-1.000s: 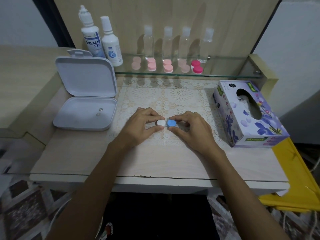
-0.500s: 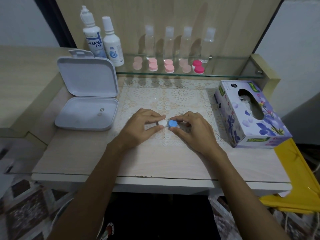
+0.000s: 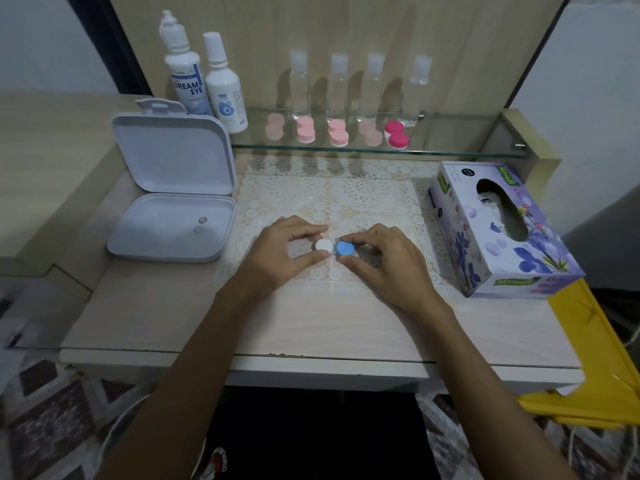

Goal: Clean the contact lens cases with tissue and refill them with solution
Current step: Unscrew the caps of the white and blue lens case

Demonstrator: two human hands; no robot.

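A contact lens case [image 3: 334, 247] is held flat on the lace mat [image 3: 363, 199]. Its white cap [image 3: 323, 245] is pinched by the left hand [image 3: 277, 252], its blue cap [image 3: 345, 248] by the right hand [image 3: 384, 261], presumably for unscrewing. The tissue box [image 3: 498, 230] is kept near.

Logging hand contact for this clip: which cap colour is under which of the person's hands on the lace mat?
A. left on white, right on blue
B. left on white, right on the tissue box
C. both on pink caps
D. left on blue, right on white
A: the left hand pinches the white cap and the right hand pinches the blue cap, side by side on the lace mat.
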